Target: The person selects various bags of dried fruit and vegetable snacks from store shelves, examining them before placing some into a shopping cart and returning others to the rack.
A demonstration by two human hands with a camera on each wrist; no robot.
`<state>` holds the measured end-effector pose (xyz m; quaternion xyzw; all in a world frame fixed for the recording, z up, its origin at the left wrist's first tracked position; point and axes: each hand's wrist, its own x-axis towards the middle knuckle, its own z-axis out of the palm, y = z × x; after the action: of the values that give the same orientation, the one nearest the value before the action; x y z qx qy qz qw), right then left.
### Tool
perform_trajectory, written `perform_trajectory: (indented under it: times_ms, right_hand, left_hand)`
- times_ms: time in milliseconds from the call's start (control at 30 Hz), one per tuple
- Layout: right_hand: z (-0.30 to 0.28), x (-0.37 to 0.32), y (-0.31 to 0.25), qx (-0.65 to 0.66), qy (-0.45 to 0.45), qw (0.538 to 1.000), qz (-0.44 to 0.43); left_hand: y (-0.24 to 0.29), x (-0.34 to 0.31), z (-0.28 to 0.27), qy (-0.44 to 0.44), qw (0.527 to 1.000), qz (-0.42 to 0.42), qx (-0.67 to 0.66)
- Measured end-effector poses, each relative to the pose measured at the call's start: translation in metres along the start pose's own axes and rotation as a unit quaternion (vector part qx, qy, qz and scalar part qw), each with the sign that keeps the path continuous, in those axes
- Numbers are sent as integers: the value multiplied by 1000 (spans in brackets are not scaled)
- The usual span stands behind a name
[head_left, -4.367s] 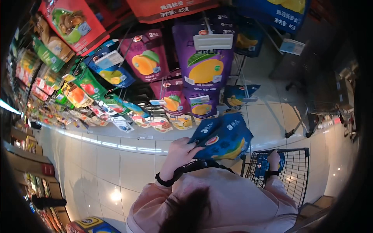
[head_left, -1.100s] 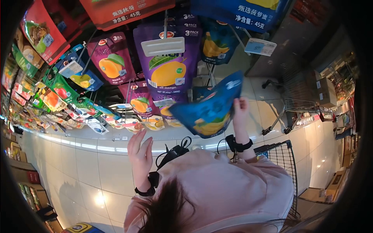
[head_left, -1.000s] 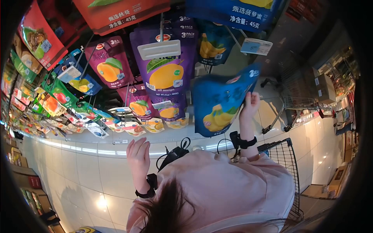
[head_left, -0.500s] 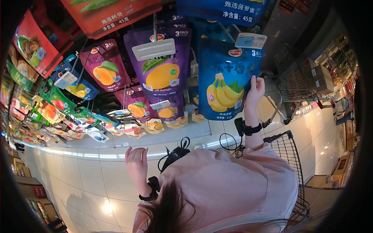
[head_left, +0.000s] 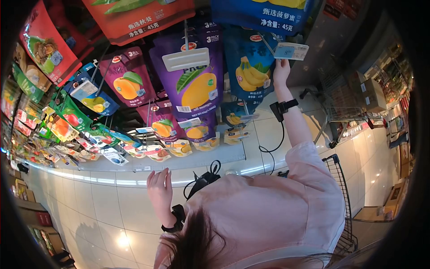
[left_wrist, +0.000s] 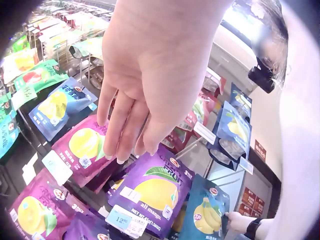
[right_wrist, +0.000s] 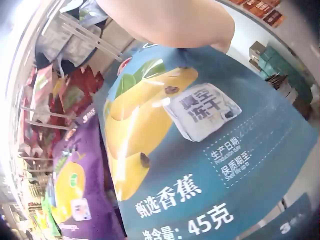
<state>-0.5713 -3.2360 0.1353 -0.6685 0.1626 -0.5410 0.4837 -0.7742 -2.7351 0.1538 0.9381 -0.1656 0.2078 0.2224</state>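
My right hand [head_left: 281, 74] pinches the side edge of a blue pouch of dried bananas [head_left: 249, 74], right under a price tag [head_left: 291, 50] at the end of a rack hook. The right wrist view shows this pouch [right_wrist: 200, 135] up close, with the right hand [right_wrist: 180, 20] curled at its edge and the fingertips hidden. A purple mango pouch [head_left: 190, 87] hangs to its left. My left hand [head_left: 160, 190] is raised in front of the rack, holding nothing. In the left wrist view the left hand's [left_wrist: 150, 75] fingers are loosely extended, with mango and apricot pouches behind them.
More fruit pouches hang on several hooks, including a pink apricot pouch [head_left: 124, 78] and a red pouch [head_left: 143, 20] overhead. A shopping cart [head_left: 342, 197] stands at my right side. Another cart [head_left: 336, 105] holds a cardboard box [head_left: 369, 95]. A black cable [head_left: 273, 152] hangs from the right wrist.
The banana pouch passed from my left hand to my right, which earlier was at the cart. My right arm has since stretched forward with the pouch to the hook. The left hand stays raised.
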Motion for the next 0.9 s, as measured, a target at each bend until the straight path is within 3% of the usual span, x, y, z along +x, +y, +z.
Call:
perform_trajectory:
  times_ms: [100,300,333,467,600,700,800,833,867,900]
  right_hand:
    - [8,-4,-22,-45,23,999,12]
    - [22,-7,-15,-112,15,992,57]
    - [18,-3,-5,-190,-38,978,82]
    - [-13,-12,46,-181,-117,970,109]
    - [-109,-39,43,-128,-53,977,165]
    - [-210,-71,35,-201,16,961,190]
    - [-334,-133,62,-350,85,915,185]
    - [-367,-158,49,-368,105,889,252]
    - [-421,-189,77,-363,136,872,299]
    - [-441,-219,53,-376,177,849,327]
  left_hand:
    - [-3,-4,-2,2,1000,-11,-3]
    - [-6,-4,-4,-7,1000,-15,-4]
    - [-7,-2,-5,-8,1000,-13,-3]
    - [-12,3,-5,-26,1000,-5,-11]
    - [-28,4,11,-69,997,6,-46]
    - [-35,13,22,-120,989,23,-84]
    - [-43,26,36,-192,975,24,-107]
    - [-46,31,43,-217,970,18,-111]
    - [-46,36,49,-232,966,31,-106]
    - [-46,41,55,-248,962,55,-103]
